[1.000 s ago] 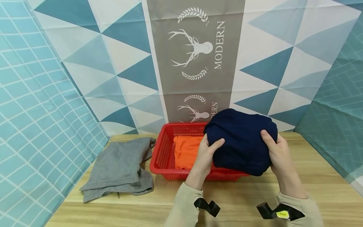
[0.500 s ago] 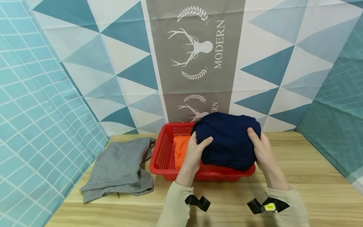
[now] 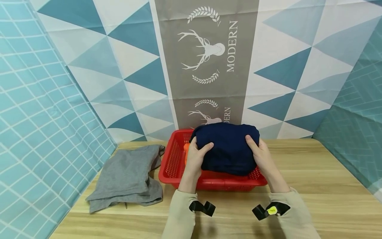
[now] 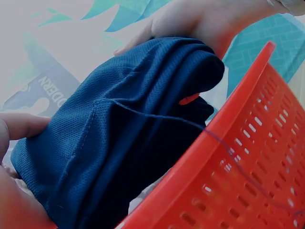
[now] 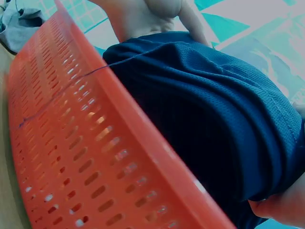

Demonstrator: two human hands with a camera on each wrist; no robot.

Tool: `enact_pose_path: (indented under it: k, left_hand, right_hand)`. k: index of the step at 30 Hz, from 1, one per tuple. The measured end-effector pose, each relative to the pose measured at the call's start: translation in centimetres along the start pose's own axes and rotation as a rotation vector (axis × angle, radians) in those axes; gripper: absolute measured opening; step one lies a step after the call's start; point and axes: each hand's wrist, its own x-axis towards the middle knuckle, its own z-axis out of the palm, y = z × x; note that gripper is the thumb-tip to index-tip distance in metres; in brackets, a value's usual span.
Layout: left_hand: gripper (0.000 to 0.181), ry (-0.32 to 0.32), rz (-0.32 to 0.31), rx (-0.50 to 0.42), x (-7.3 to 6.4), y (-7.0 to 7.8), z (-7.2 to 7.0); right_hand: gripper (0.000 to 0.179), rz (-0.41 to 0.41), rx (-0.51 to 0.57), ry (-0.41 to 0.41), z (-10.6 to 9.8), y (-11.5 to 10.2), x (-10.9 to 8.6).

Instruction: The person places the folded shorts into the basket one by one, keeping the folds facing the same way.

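Note:
A folded navy garment (image 3: 228, 147) of knit fabric is gripped at both ends over the red plastic basket (image 3: 215, 184). My left hand (image 3: 196, 157) pinches its left end, thumb on top and fingers underneath. At the right end my right hand (image 3: 263, 156) holds it the same way. In the left wrist view its stacked layers show close to the basket rim (image 4: 198, 155). A loose thread (image 5: 88, 74) trails from the cloth across the rim and down the outside wall. An orange cloth (image 3: 186, 151) lies in the basket, mostly hidden behind the navy one.
A grey garment (image 3: 125, 176) lies loosely folded on the wooden table (image 3: 313, 186), left of the basket. A patterned sheet (image 3: 131, 66) rises behind the table, with blue tiled sheets (image 3: 38, 109) at the sides.
Both hands have carried the navy garment left and slightly lower, from over the basket's right end to its middle. More of the orange cloth is now covered. The grey garment stays put.

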Motion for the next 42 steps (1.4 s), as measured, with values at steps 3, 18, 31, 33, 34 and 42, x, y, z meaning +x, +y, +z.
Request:
enact_pose_path:
  k: [3,18,31,33,34,42]
  left_hand:
    - [0.044,0.016,-0.008,0.018,0.3,-0.2,-0.4]
    - [0.051,0.052,-0.079,0.108,1.0,-1.4,-1.5]
    - [0.054,0.117,-0.087,0.157,1.4,-1.6,-2.2]
    - [0.053,0.125,-0.110,0.169,1.4,-1.6,-2.3]
    - [0.052,0.127,-0.123,0.172,1.4,-1.7,-2.3]
    - [0.055,0.130,-0.144,0.205,1.2,-1.6,-2.5]
  right_hand:
    - [0.036,0.029,-0.031,0.013,0.3,0.4,0.4]
    - [0.050,0.084,-0.197,-0.054,0.7,2.6,1.1]
    - [0.055,0.153,-0.293,-0.183,0.4,2.9,0.9]
    - [0.054,0.173,-0.303,-0.192,0.4,2.8,0.9]
    - [0.054,0.183,-0.311,-0.200,0.4,2.8,0.8]
    - [0.055,0.203,-0.358,-0.260,0.4,2.9,0.8]
